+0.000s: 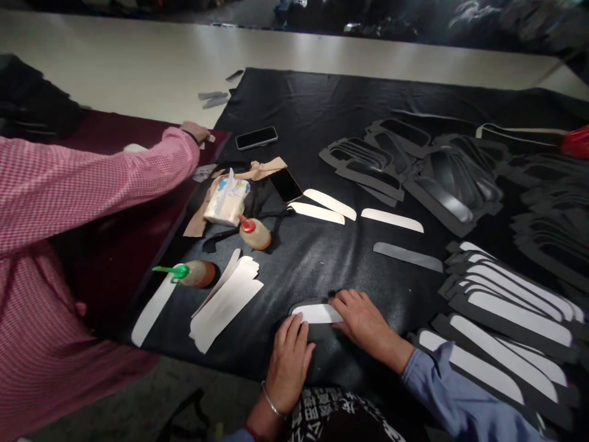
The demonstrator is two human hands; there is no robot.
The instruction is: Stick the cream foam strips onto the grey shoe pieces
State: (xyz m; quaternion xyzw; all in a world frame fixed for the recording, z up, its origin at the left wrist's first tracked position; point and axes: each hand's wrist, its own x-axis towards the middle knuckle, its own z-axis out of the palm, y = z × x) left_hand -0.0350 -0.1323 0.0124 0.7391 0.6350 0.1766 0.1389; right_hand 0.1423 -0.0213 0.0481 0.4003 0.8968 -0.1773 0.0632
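In front of me a white rounded strip [313,314] lies on a slightly larger dark grey backing piece [317,333] on the black-covered table. My left hand [291,353] rests its stretched fingertips on the strip's left end and near edge. Over the right end bends my right hand [363,319], its fingers close together and its thumb at the near edge. That hand hides the strip's right end. A grey strip [408,256] and a cream strip [392,220] lie beyond my hands.
Right are grey pieces topped with white strips [519,316] and dark pieces with oval centres [437,172]. Left are a green-tipped bottle [197,274], a red-capped bottle [255,234], fanned pale strips [225,304], a tissue pack [227,199] and two phones [256,138]. A person's checked sleeve [101,184] reaches across.
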